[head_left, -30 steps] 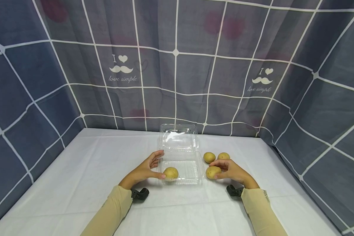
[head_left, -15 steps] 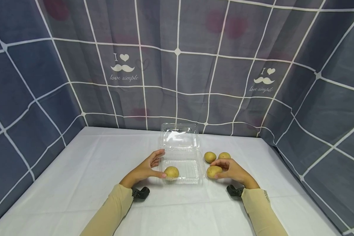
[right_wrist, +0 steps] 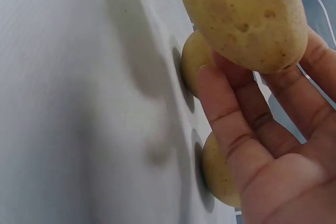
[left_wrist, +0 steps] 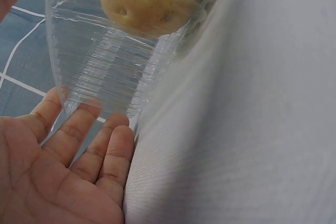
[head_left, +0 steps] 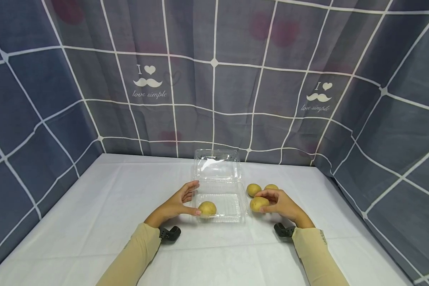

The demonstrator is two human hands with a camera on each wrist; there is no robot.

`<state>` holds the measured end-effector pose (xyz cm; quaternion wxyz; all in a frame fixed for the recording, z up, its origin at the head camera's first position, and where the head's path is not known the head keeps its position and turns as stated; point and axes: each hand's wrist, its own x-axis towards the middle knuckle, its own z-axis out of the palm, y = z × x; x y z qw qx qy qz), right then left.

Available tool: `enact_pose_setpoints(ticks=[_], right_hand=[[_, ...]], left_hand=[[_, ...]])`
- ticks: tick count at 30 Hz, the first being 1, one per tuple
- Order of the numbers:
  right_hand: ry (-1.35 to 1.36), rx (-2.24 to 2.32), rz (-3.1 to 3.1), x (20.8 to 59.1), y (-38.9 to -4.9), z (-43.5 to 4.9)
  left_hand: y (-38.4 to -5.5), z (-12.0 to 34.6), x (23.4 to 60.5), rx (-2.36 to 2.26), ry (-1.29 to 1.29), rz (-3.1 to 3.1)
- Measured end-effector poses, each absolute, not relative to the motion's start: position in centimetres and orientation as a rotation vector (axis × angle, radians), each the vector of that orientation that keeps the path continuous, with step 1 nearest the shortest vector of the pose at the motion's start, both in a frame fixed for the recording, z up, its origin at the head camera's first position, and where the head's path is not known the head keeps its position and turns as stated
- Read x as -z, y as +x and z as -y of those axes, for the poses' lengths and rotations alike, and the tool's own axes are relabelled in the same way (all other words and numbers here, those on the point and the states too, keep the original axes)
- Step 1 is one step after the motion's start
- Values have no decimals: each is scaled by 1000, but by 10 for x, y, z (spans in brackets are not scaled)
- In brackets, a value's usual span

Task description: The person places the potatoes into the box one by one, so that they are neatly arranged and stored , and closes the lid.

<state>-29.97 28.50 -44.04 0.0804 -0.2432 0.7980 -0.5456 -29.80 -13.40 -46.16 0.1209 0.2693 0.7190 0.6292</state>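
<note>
left grip (head_left: 172,205): spread against clear container (head_left: 229,203) | right grip (head_left: 283,205): pinching potato (head_left: 258,204) | curtain (head_left: 194,85): "love simple"

Blocked on L of clear container (head_left: 230,204) by L hand (head_left: 175,204). Taken up at L front inside by 1 potato (head_left: 207,208); free from above over R half. Closed off behind by raised lid (head_left: 218,167), then curtain (head_left: 232,91). Tight btwn R rim (head_left: 244,200) and held potato (head_left: 258,204) in R hand (head_left: 280,204). Obstructed just past R hand by 2 more potatoes (head_left: 253,190). Passable in front over white cloth (head_left: 214,252), btwn black wrist mounts (head_left: 170,234); roomy far L & far R.
</note>
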Motion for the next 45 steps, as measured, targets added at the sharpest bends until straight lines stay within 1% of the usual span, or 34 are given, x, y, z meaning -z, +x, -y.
enact_pose_setpoints(ticks=[22, 45], right_hand=[[-811, 1762, -2394, 427, -298, -273], [-791, 1796, -2437, 426, -295, -250]], left_hand=[[-298, 134, 462, -1842, 787, -2090], [-299, 134, 462, -1837, 780, -2098]])
